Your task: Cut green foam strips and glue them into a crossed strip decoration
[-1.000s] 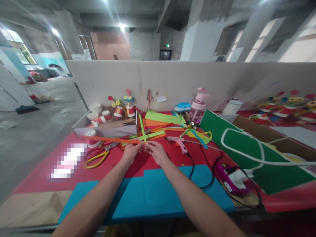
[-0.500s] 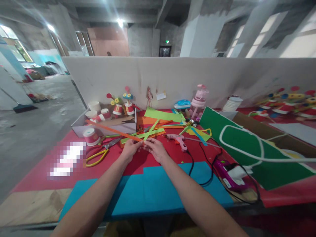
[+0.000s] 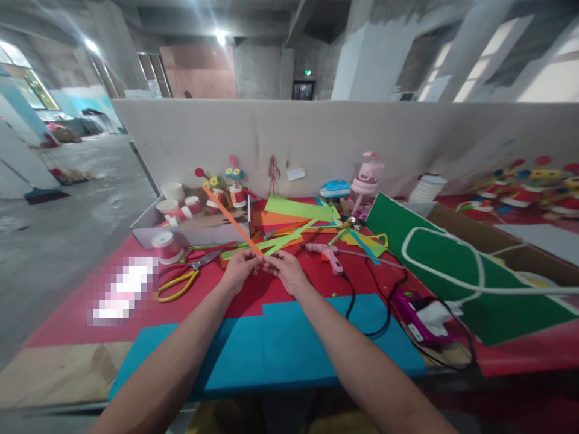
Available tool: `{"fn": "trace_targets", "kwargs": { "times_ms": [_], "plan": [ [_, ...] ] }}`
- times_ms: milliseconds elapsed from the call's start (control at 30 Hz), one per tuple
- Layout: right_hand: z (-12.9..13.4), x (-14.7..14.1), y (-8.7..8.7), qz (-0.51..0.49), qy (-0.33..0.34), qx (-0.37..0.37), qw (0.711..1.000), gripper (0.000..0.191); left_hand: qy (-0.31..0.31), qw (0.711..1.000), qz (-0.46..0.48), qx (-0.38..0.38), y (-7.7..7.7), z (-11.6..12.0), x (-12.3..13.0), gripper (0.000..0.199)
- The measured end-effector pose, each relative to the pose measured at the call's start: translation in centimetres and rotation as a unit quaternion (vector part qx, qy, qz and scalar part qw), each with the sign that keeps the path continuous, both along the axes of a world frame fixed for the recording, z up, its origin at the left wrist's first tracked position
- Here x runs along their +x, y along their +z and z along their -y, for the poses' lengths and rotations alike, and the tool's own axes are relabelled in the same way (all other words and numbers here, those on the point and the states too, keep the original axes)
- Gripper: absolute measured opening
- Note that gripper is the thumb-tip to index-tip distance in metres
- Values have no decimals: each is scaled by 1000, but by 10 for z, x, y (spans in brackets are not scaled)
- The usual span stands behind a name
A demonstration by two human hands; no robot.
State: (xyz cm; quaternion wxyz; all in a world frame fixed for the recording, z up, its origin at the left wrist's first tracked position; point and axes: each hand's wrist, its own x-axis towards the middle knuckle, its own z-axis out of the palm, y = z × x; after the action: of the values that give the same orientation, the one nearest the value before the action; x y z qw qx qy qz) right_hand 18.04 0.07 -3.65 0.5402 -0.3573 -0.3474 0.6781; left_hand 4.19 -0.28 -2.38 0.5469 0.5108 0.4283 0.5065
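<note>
In the head view, my left hand [image 3: 240, 270] pinches the lower end of an orange paper strip [image 3: 233, 222], which slants up and away to the left. My right hand [image 3: 286, 271] is closed at the lower end of a light green paper strip [image 3: 294, 237] that slants up to the right. The fingertips of both hands meet where the two strips come together; the exact join is hidden by them. A pink glue gun [image 3: 329, 255] lies just right of my right hand. Scissors with yellow handles [image 3: 178, 286] lie left of my left hand.
Blue sheets [image 3: 280, 355] cover the front of the red table. Behind are a box [image 3: 199, 234] with paper cups and cup figures, and loose green paper [image 3: 298, 208]. Right stand a green board [image 3: 434, 271] and a purple power strip [image 3: 423, 322] with a black cord.
The orange strip has swung from a low leftward slant to a steeper one. The green strip now leans further right. My hands stay at nearly the same place, fingertips together.
</note>
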Motion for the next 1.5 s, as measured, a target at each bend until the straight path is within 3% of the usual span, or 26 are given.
{"fn": "trace_targets", "kwargs": {
  "times_ms": [200, 400, 633, 900, 1167, 1500],
  "plan": [
    [0, -3, -1, 4, -41, 16, 999, 32, -3, 1000, 10, -16, -1, 0, 0, 29],
    [2, -3, 0, 16, -22, 0, 1000, 33, -11, 1000, 13, -11, -2, -1, -1, 31],
    [0, -6, -3, 25, -73, 21, 997, 33, -2, 999, 36, -34, -3, 0, 1, 32],
    [0, -5, -2, 28, -33, 41, 998, 28, 5, 999, 28, -23, -3, -2, 1, 32],
    [1, -4, -2, 25, -36, 50, 998, 29, 8, 1000, 3, -27, -2, 0, 1, 34],
    [2, -3, -2, 47, -24, 17, 998, 34, 35, 998, -30, -43, -2, 1, 1, 24]
  ]
}}
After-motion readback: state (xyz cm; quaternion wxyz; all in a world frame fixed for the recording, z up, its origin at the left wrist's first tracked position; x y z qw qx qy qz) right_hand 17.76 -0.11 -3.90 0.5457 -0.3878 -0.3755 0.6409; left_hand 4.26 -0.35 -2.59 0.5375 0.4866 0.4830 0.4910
